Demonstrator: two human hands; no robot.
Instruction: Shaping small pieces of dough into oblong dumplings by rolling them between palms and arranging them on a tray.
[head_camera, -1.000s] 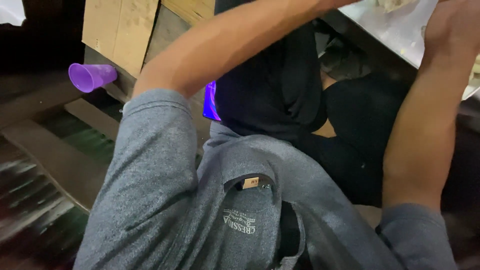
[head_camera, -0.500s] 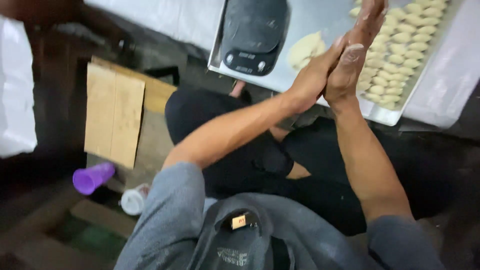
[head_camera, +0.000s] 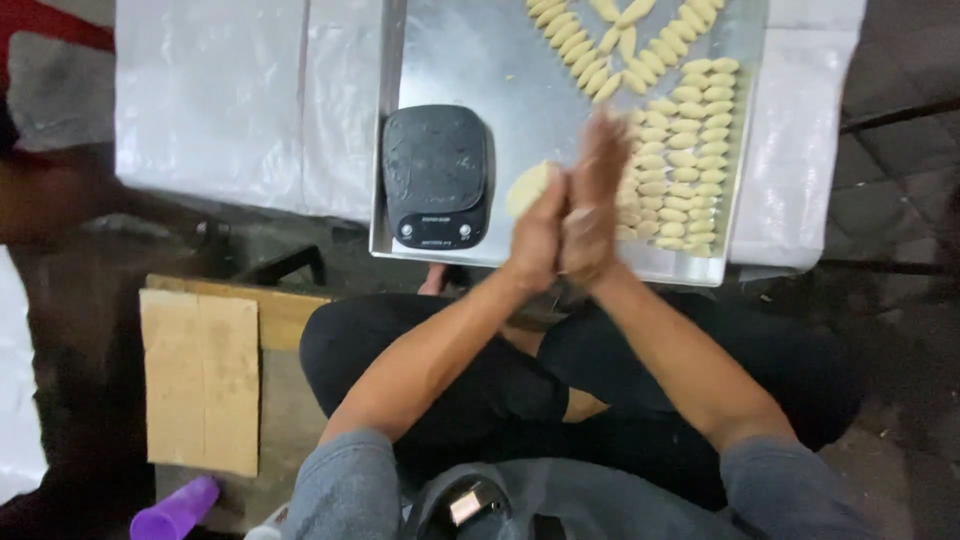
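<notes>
- On the far left, low by the floor: a sheet of cardboard (head_camera: 200, 380) lies flat, with a purple cup (head_camera: 175, 515) on its side just below it. Both sit well apart from the work.
- Left half of the bench (head_camera: 215, 100): covered in clear plastic film.
- Left part of the metal tray (head_camera: 480, 60): a black kitchen scale (head_camera: 436, 177) stands square, nothing on its plate.
- Just right of the scale: a lump of dough (head_camera: 526, 188), pale yellow, rounded, matt. Judged soft and light; it would dent under a hard pinch and may stick to the tray, so lift it from underneath at the sides.
- Left hand (head_camera: 540, 235) and right hand (head_camera: 590, 215): pressed palm to palm above the tray's near edge, fingers (head_camera: 603, 150) straight and close together, blurred. Whether a bit of dough lies between the palms cannot be told.
- Right part of the tray: rows of small dough pieces (head_camera: 690, 160), pale, oval, much alike in size, packed side by side and touching. Judged fragile; each is best taken lightly at its long sides with the fingertips.
</notes>
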